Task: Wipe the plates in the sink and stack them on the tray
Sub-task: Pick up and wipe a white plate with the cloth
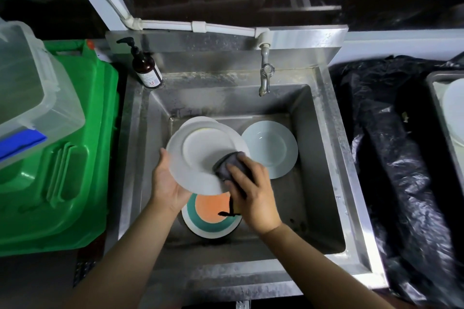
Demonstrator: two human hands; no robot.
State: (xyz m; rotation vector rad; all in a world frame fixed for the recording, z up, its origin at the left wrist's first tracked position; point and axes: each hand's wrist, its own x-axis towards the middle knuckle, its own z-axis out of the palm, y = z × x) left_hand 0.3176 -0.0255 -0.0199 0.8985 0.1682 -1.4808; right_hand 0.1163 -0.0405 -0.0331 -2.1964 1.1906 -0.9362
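Observation:
Over the steel sink [324, 148] my left hand [167, 180] holds a white plate [200, 155] by its left rim, tilted toward me. My right hand [253, 195] grips a dark grey sponge [229, 164] and presses it on the plate's lower right face. Behind the held plate another white plate [198, 120] shows only its top edge. A pale blue plate [272, 148] lies flat in the basin to the right. Below my hands sits a plate with an orange centre and teal ring [213, 218]. The tray [434, 98] at the far right carries a white plate [453, 113].
A tap [265, 78] hangs over the basin's back. A brown pump bottle [147, 68] stands on the sink's back left corner. A green plastic bin [62, 158] with a clear box [30, 88] on it is at the left. Black plastic sheeting [391, 158] covers the right counter.

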